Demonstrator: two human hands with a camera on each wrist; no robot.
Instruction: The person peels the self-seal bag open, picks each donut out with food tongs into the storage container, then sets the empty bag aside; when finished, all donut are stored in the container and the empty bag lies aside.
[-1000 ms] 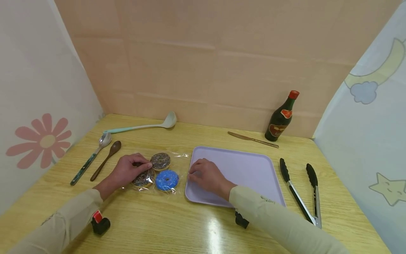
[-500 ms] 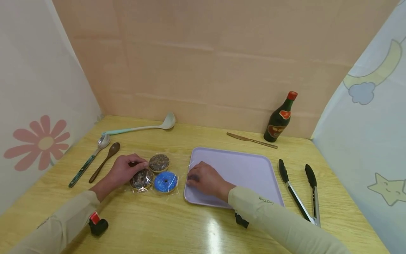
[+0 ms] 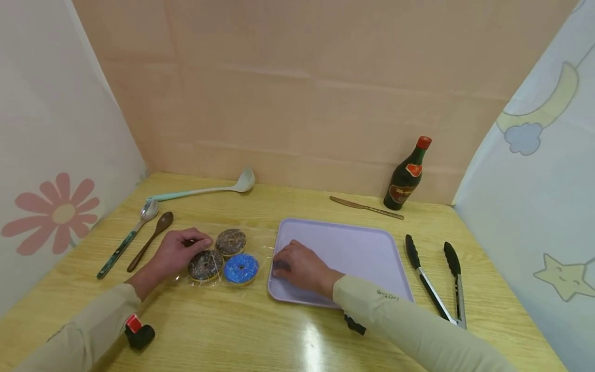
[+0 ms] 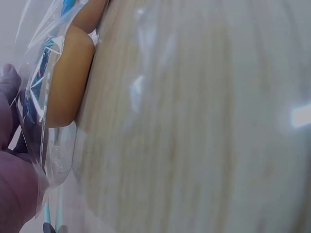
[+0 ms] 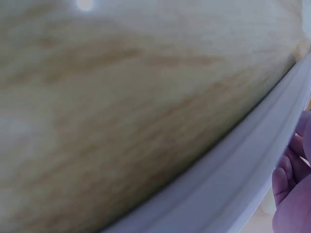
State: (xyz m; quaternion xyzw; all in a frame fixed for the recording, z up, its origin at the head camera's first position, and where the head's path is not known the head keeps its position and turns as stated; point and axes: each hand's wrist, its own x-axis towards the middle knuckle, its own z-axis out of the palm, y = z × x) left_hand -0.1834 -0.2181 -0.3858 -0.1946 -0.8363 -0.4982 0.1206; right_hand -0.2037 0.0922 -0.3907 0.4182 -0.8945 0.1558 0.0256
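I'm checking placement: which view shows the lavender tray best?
The head view: most of the lavender tray shows there, though the right hand and sleeve cover part. The right wrist view shows only its edge; the left wrist view doesn't clearly show it.

White glare on tabletop

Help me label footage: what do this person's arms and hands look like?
The left hand and right hand are bare. The left sleeve and right sleeve are long and beige; small dark lettering marks the right. Black devices show beside both sleeves, the left one partly red.
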